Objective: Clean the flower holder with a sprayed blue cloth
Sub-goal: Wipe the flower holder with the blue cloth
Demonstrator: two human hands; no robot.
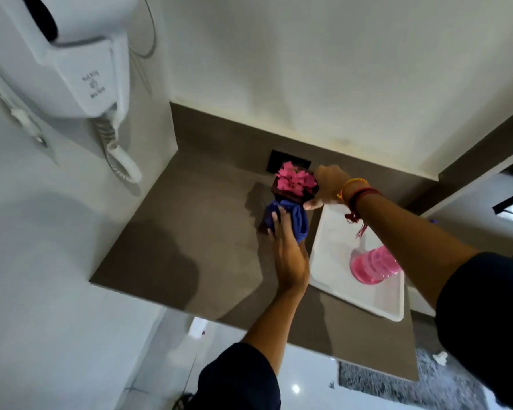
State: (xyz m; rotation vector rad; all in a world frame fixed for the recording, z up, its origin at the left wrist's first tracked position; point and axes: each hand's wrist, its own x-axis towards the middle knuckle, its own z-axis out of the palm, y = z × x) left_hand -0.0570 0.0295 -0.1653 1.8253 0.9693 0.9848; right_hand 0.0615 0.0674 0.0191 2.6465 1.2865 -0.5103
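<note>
A dark brown flower holder point(288, 194) with pink flowers point(293, 179) stands on the brown counter point(190, 247) near the back wall. My right hand point(328, 187) grips the holder's right side, thumb at its lower corner. A blue cloth point(295, 218) is bunched against the holder's front face. My left hand point(288, 250) lies flat on the cloth, fingers spread, pressing it to the holder. The holder's lower part is hidden by the cloth.
A white tray point(338, 232) sits right of the holder with a pink bottle point(373, 264) on it, under my right forearm. A white wall hair dryer point(80, 60) with coiled cord hangs at the left. A dark wall plate point(274, 161) is behind the flowers.
</note>
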